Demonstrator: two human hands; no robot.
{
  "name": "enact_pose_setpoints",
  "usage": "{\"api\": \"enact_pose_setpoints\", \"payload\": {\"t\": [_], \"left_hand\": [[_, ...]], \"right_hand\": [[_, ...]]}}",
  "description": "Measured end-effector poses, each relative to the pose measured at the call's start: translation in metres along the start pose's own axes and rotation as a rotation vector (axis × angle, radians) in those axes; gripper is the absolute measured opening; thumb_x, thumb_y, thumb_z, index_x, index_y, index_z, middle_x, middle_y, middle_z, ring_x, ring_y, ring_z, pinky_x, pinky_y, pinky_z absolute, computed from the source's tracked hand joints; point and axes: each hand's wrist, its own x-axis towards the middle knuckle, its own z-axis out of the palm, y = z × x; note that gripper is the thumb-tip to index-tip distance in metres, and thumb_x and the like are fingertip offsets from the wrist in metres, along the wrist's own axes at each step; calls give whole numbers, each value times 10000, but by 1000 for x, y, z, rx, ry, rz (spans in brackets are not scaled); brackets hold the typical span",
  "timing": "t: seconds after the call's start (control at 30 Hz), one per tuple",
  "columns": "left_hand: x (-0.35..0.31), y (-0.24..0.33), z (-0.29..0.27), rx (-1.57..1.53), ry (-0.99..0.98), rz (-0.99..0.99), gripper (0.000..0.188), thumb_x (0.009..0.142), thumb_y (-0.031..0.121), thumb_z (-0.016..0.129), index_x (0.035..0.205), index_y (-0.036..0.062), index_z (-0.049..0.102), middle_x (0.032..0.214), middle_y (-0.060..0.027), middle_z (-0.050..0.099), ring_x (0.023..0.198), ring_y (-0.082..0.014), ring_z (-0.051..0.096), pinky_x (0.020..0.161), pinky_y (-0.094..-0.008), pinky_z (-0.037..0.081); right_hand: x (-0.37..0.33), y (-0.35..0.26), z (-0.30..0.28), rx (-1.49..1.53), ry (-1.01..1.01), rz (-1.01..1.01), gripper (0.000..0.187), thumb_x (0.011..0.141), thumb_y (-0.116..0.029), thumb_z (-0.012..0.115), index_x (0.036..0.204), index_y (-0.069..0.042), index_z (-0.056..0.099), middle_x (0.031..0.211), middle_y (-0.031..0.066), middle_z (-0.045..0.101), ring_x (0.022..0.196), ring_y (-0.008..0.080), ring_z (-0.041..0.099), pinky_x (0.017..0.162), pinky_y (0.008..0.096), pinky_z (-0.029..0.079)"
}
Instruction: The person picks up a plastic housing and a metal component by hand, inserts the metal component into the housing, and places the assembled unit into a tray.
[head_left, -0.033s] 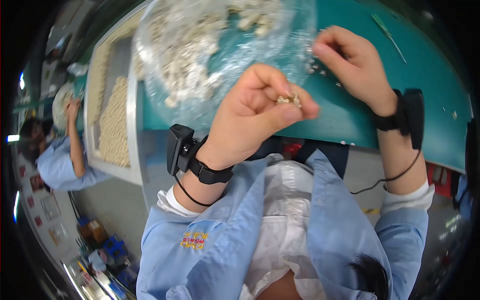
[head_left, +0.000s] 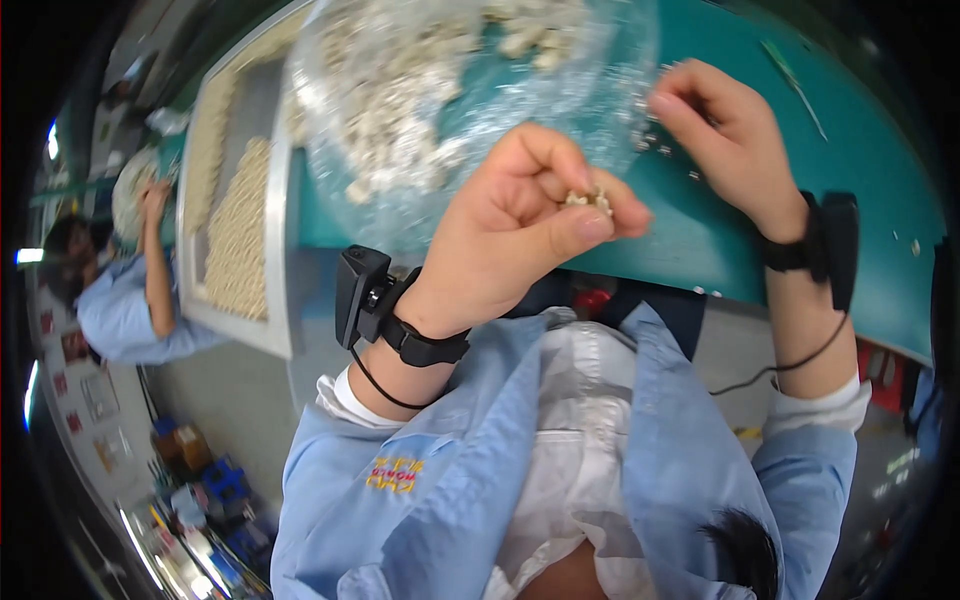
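Observation:
My left hand point(head_left: 545, 205) is closed in a pinch over the near edge of the green table. Between its thumb and fingers sits a small cream-coloured moulded piece point(head_left: 590, 200), partly covered by the fingertips. To the right, my right hand point(head_left: 725, 130) hovers with thumb and forefinger drawn together; whatever they may hold is too small or hidden to make out. Tiny shiny metal parts point(head_left: 650, 145) lie scattered just left of it, along the edge of a clear plastic bag point(head_left: 600, 90). Many loose cream pieces point(head_left: 400, 100) fill that bag.
A metal-framed tray point(head_left: 282, 230) at the left holds rows of cream pieces point(head_left: 237, 240). A thin green-handled tool point(head_left: 795, 88) lies at the far right of the green table point(head_left: 850, 220). A co-worker in a blue sleeve point(head_left: 135, 310) sits beyond the tray.
The table, bag and tray have shifted slightly rightward in the picture. Both hands keep nearly the same pose, and the cream piece stays in the left hand.

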Motion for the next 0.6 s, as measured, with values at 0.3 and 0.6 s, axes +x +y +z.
{"api": "enact_pose_setpoints", "payload": {"t": [0.3,0.6], "left_hand": [[-74,108,-59,771,611,39,179,862,75,486,1009,-3,553,975,-103,609,878,-135,568,790,-246,439],[-206,226,-250,1390,1233,-58,209,799,149,616,956,12,596,835,4,602,755,-71,545,666,-193,421]], "right_hand": [[-12,-6,0,-129,-101,59,91,854,-91,520,820,-8,512,726,-18,476,654,51,421,587,177,344],[-10,3,1,-163,-89,58,105,849,-100,532,818,-1,516,701,-12,476,646,54,418,584,180,347]]}}
